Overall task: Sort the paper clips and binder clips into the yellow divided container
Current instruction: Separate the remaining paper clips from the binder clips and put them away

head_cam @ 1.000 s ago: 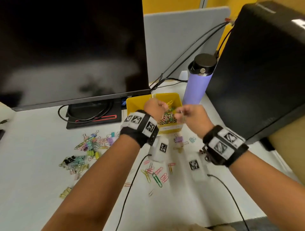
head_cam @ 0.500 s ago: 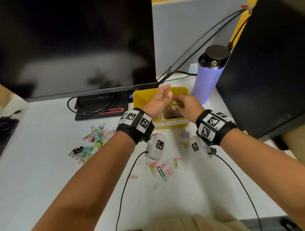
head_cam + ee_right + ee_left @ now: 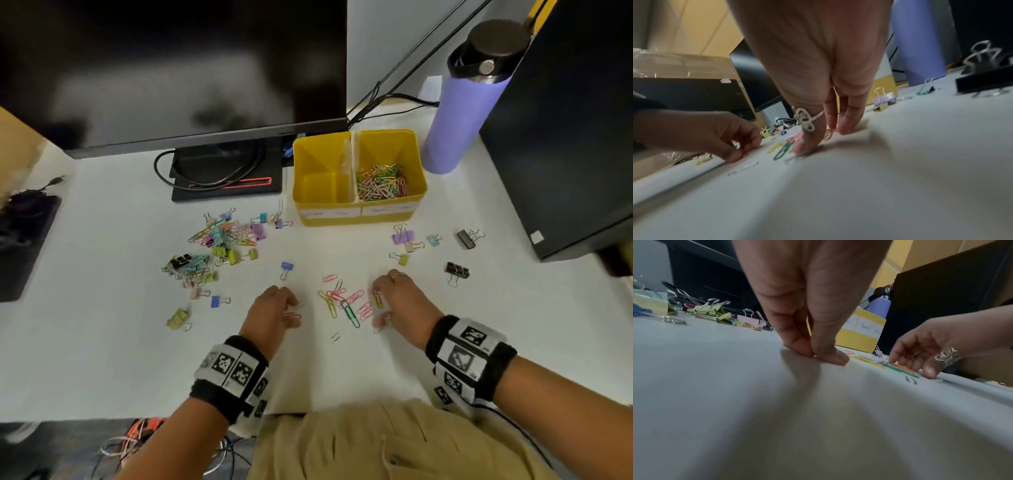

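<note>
Both hands have dropped back from the yellow divided container (image 3: 359,214) to the worktop (image 3: 102,342). Container sits behind them by the monitor (image 3: 171,68): right compartment holds paper clips, left looks empty. Binder clips (image 3: 219,246) are scattered left and right. Your left hand (image 3: 270,315) pinches at a pink clip (image 3: 293,316); whether it's gripped, can't tell. Right hand (image 3: 402,305), fingers spread, presses on the loose paper clips (image 3: 346,303). Step: gathering paper clips. Next, probably pinch them up and carry them to the right compartment.
</note>
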### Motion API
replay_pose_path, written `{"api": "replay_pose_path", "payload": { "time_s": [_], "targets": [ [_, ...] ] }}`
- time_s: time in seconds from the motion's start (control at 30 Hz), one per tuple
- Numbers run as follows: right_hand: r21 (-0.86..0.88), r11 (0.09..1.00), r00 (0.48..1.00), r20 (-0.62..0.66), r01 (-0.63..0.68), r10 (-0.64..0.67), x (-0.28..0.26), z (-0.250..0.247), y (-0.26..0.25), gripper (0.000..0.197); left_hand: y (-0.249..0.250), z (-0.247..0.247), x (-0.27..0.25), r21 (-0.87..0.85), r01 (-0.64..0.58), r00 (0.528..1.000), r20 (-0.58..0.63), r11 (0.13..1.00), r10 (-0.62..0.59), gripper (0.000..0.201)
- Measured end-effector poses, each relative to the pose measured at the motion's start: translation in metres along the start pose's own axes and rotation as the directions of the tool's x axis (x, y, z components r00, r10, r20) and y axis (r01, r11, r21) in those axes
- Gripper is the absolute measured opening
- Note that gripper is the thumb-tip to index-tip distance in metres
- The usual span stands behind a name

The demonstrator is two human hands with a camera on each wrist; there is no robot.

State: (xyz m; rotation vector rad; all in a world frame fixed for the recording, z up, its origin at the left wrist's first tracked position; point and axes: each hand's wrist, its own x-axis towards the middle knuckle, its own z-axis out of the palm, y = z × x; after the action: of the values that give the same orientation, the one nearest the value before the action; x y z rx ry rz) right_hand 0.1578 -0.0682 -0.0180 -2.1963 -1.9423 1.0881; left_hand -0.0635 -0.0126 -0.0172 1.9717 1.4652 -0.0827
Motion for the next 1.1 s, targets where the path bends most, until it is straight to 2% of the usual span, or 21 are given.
{"api": "replay_pose_path", "payload": {
  "time_s": [0.07, 0.17, 0.27, 0.37, 0.47, 0.53, 0.6, 0.7, 0.77, 0.87, 0.93, 1.0, 1.1],
  "targets": [
    [0.002, 1.000, 1.000, -0.027, 0.015, -0.015, 0.005, 0.005, -0.009, 0.043, -0.001, 0.001, 0.003, -0.010, 0.008, 1.000, -0.011, 1.000, -0.008, 0.022],
    [0.046, 0.993, 0.994, -0.025, 0.107, -0.106, 0.012, 0.008, -0.021, 0.035, -0.002, -0.002, 0.008, -0.014, 0.003, 1.000, 0.005, 1.000, -0.003, 0.039],
    [0.026, 0.975, 0.975, -0.024, 0.220, -0.219, 0.013, 0.009, -0.022, 0.040, 0.005, -0.003, 0.016, -0.036, -0.117, 0.991, 0.053, 0.992, 0.119, 0.066],
    [-0.006, 0.955, 0.954, -0.049, 0.297, -0.297, 0.008, 0.013, -0.013, 0.052, 0.007, -0.005, 0.028, 0.205, -0.290, 0.954, 0.143, 0.935, 0.264, 0.087],
    [-0.022, 0.959, 0.959, -0.022, 0.281, -0.282, -0.003, 0.017, -0.002, 0.059, 0.013, -0.005, 0.033, 0.294, -0.404, 0.890, 0.343, 0.866, 0.299, 0.081],
    [-0.029, 0.971, 0.971, -0.017, 0.238, -0.238, -0.010, 0.015, 0.004, 0.063, 0.018, 0.004, 0.030, 0.367, -0.445, 0.874, 0.379, 0.817, 0.306, 0.068],
    [-0.047, 0.980, 0.980, -0.033, 0.195, -0.196, -0.013, 0.014, 0.009, 0.065, 0.023, 0.014, 0.022, 0.371, -0.416, 0.891, 0.348, 0.830, 0.291, 0.065],
    [-0.042, 0.984, 0.984, -0.049, 0.170, -0.172, -0.012, 0.014, 0.007, 0.067, 0.030, 0.032, 0.005, 0.287, -0.320, 0.924, 0.306, 0.903, 0.231, 0.081],
    [-0.027, 0.984, 0.984, -0.039, 0.174, -0.175, -0.009, 0.015, 0.000, 0.071, 0.037, 0.040, -0.007, 0.291, -0.249, 0.949, 0.264, 0.924, 0.172, 0.082],
    [-0.027, 0.980, 0.981, -0.004, 0.196, -0.196, -0.006, 0.019, -0.009, 0.073, 0.042, 0.047, -0.012, 0.231, -0.144, 0.985, 0.132, 0.962, 0.115, 0.067],
    [-0.038, 0.973, 0.973, -0.002, 0.229, -0.229, -0.003, 0.021, -0.014, 0.068, 0.042, 0.046, -0.009, 0.210, -0.132, 0.991, 0.056, 0.969, 0.123, 0.049],
    [-0.068, 0.964, 0.966, 0.009, 0.258, -0.258, -0.002, 0.022, -0.018, 0.062, 0.040, 0.042, -0.003, 0.258, -0.113, 0.994, 0.033, 0.960, 0.108, 0.032],
    [-0.049, 0.963, 0.964, 0.047, 0.265, -0.262, -0.004, 0.018, -0.024, 0.053, 0.037, 0.037, 0.004, 0.250, -0.091, 0.996, 0.006, 0.964, 0.093, 0.023]
  ]
}}
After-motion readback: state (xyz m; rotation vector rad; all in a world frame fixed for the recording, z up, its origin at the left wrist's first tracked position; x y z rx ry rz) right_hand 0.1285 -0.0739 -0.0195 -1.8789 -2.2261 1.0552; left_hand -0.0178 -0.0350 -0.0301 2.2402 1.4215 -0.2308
